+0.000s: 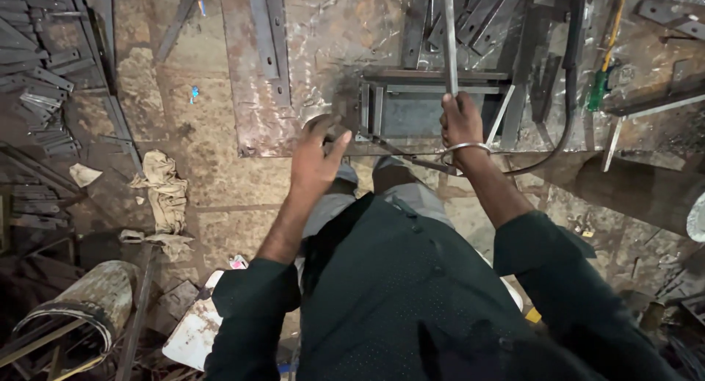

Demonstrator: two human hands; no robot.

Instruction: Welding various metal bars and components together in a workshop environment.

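Observation:
I look straight down at a rusty steel worktable [257, 102] in a metal workshop. On its near edge lies a small rectangular frame [426, 102] made of flat steel bars. My right hand [461, 122], with a metal bangle on the wrist, is closed around a long thin metal rod [449, 36] that runs up away from me across the frame. My left hand [317, 150] hovers at the table's near edge, just left of the frame, fingers bent and spread, holding nothing that I can see.
Flat steel strips [266, 36] and offcuts [485, 14] lie on the table. A black cable [569, 95] and a green-handled tool [601, 84] are at the right. Scrap bars [40, 95], a dirty rag [163, 186] and a rusty drum [95, 296] are on the floor at left.

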